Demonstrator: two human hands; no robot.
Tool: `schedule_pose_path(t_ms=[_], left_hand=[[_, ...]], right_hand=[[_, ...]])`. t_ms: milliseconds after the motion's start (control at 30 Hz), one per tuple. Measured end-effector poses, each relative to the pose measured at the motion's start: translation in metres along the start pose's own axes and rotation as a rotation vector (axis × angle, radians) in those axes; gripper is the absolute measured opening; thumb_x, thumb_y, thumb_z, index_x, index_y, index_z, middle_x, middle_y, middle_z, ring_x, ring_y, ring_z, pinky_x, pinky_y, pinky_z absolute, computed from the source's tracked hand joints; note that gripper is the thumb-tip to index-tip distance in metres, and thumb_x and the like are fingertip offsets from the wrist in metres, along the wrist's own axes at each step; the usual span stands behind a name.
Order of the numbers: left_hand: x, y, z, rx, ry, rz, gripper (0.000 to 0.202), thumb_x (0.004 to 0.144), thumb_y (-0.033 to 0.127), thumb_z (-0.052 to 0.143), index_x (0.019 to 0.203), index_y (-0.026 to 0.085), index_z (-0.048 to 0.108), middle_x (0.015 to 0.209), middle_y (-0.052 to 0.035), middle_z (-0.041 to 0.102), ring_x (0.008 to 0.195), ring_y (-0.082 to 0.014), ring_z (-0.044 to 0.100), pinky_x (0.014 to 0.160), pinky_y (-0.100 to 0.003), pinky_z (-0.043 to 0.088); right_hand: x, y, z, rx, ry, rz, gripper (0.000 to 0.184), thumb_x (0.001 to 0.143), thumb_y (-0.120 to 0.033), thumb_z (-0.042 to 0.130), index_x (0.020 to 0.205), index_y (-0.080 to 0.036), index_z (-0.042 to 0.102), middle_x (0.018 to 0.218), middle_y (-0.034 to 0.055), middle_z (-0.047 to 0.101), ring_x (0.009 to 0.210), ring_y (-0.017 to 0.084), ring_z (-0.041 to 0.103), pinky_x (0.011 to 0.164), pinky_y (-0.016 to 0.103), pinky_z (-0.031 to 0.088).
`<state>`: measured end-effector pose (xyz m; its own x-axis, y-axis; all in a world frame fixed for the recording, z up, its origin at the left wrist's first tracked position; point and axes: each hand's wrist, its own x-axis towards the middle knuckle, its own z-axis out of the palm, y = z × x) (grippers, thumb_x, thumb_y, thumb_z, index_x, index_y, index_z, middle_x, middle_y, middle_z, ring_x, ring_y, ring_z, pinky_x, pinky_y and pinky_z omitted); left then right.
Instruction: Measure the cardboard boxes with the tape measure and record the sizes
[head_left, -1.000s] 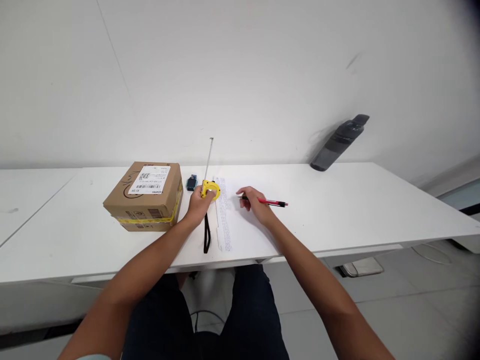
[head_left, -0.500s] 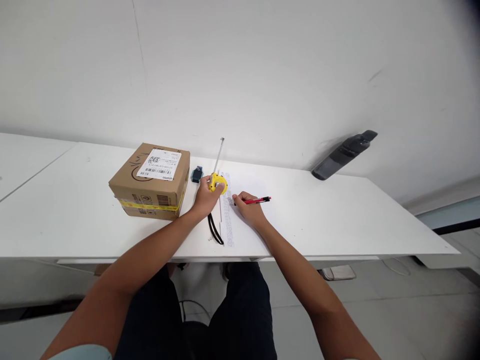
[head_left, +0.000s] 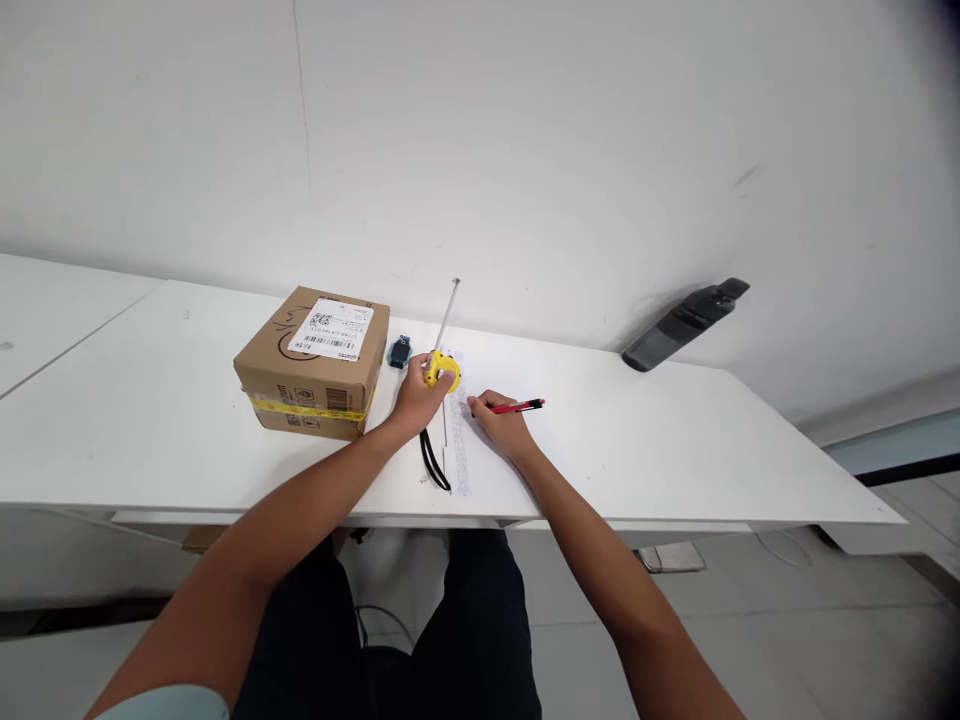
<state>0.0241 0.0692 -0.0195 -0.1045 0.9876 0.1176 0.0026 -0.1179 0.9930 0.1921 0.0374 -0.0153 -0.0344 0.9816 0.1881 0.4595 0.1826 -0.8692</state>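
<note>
Back from the front edge of the white desk (head_left: pixel 637 460), I have two hands close together, a slim gap between them. The left hand (head_left: pixel 417 400) is wrapped around a yellow tape measure (head_left: pixel 433 371), thumb on its casing; the metal blade (head_left: pixel 448 317) runs out toward the surface's back edge, its tip seen against the wall (head_left: pixel 525 150). A black strap (head_left: pixel 433 465) trails from beneath that hand toward the front edge. The right hand (head_left: pixel 507 428) pinches a red and black pen (head_left: pixel 517 406) over the paper (head_left: pixel 487 475); whether the nib touches, I cannot tell. That paper reaches almost to the front edge, with a patterned strip along its left side; its right border blends into the white surface.

Rightward I get broad room, the surface running on to its right edge, with a dark bottle (head_left: pixel 671 332) standing near the back right corner. Leftward is tighter: a small dark device (head_left: pixel 400 351) lies just beyond the left hand, and a cardboard box (head_left: pixel 262 378) sits just beside it. The box is closed, a yellow band (head_left: pixel 300 409) around it and a white label (head_left: pixel 331 328) on top; its contents are hidden. I cannot make out what the bottle holds.
</note>
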Motion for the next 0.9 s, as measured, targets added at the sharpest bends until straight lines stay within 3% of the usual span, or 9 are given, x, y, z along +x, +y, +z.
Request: schedule_pose_path(t_ms=[900], left_hand=[[0.0002, -0.0004, -0.0009, 0.060, -0.009, 0.003, 0.051, 0.080, 0.042, 0.069, 0.123, 0.022, 0.050, 0.109, -0.0077, 0.066, 0.095, -0.0220, 0.065, 0.084, -0.035, 0.050]], right_hand=[[-0.0014, -0.0007, -0.0014, 0.006, 0.037, 0.024, 0.036, 0.078, -0.051, 0.058, 0.057, -0.024, 0.046, 0.056, -0.0025, 0.046, 0.058, 0.016, 0.040, 0.058, 0.031, 0.034]])
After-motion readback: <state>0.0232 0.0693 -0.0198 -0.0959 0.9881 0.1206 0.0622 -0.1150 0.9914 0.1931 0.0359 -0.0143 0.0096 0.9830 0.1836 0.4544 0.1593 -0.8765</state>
